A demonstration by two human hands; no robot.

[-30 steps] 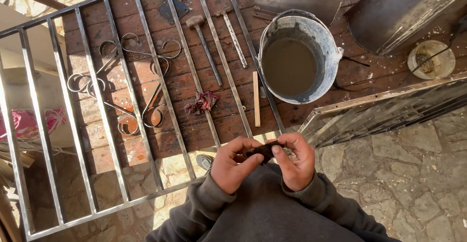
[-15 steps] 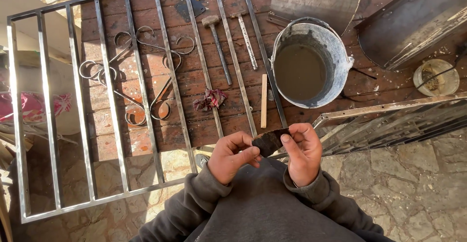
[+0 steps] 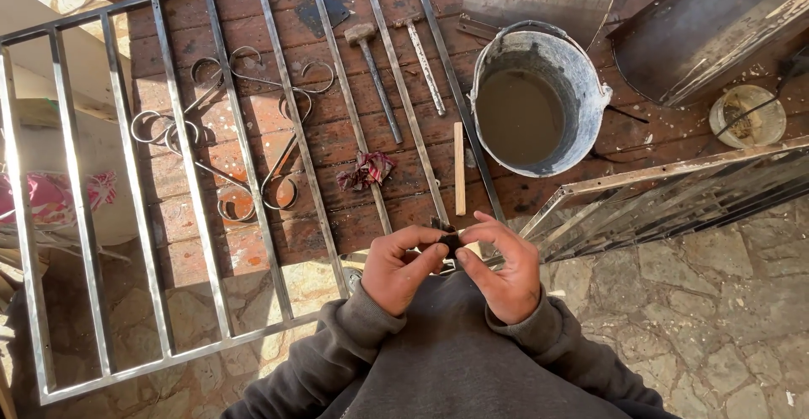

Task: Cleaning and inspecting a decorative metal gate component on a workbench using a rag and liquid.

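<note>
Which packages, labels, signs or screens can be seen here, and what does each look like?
No labels, signs or screens show.
Nearest to packaging, small round tub: right edge of the wooden table, pale, open, dark wire across it.
Metal bucket: right of middle, grey, round, holding murky liquid.
Pink and white bundle: far left, behind the metal grille; unclear what it is.

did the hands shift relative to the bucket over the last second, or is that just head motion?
Cannot tell. The view shifted. Both the left hand and right hand stay just below the bucket, pinching the small dark piece as before.
</note>
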